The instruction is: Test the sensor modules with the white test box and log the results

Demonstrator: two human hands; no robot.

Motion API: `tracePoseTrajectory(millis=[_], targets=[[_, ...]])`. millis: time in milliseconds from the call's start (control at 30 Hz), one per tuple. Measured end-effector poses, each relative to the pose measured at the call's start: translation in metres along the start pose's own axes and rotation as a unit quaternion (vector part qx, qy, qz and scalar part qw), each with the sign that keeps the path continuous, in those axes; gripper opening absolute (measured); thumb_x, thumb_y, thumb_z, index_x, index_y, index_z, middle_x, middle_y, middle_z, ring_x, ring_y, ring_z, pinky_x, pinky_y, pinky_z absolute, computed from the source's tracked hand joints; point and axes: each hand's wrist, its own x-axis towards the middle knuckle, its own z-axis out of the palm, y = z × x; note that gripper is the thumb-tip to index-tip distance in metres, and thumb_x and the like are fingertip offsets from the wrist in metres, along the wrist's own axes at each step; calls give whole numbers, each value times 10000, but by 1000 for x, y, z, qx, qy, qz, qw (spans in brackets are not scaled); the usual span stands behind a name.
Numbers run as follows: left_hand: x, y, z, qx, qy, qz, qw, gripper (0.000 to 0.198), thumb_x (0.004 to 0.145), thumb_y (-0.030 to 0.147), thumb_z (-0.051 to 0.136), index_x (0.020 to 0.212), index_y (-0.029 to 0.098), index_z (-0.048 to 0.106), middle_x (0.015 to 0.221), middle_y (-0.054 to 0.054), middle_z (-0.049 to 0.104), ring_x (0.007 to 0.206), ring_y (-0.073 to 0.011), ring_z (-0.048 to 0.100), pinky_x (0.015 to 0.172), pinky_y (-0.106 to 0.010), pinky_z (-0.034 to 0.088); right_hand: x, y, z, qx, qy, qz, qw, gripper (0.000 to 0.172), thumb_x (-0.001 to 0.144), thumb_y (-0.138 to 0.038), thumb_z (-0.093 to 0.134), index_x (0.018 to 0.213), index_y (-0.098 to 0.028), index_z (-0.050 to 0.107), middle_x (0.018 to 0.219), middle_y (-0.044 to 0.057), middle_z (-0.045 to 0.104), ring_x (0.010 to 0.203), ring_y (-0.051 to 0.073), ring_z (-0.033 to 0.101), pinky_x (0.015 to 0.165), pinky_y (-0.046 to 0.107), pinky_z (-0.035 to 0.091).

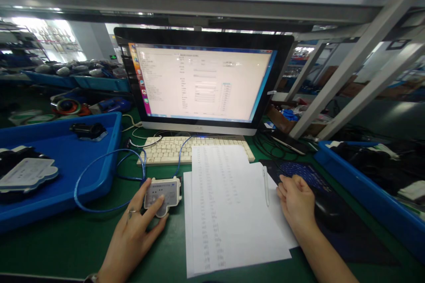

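Module (162, 192): small pale box lying flat on the green table (66, 243), near its front edge, just left of the paper sheets (229, 212).
Left hand (139, 225): clasps the module, thumb on its face, fingers along its left side.
Blue cable (99, 172): loops from the module's top past the keyboard (172, 149).
Right hand (297, 205): loosely curled, gripping nothing, resting at the sheets' right edge, just beside the black mouse (327, 212).
Pen (266, 185): lies on the sheets.

Text on the monitor (202, 82) and the paper (226, 212) is blurring beyond reading, the left hand (133, 230) is partly covering the module (162, 190), and the tray (365, 194) at right is running off the edge.
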Motion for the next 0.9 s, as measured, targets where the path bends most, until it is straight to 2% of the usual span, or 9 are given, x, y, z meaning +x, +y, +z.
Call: tracePoseTrajectory(millis=[567,900], targets=[[0,0,-1,2,-7,-6,1000,326,850,329,523,1136,172,538,1469,-170,260,1228,-352,454,859,-491,537,-1,-2,2,-10,12,-17,1000,498,594,-156,686,538,-207,194,448,-117,172,370,36,165,344,183,147],[-3,1,0,-26,-10,-28,999,338,830,264,565,1158,199,517,1487,-141,230,1267,-324,415,931,-474,502,-1,-1,1,-20,11,-12,1000,502,604,-159,693,537,-203,197,436,-116,191,366,35,186,343,180,168]])
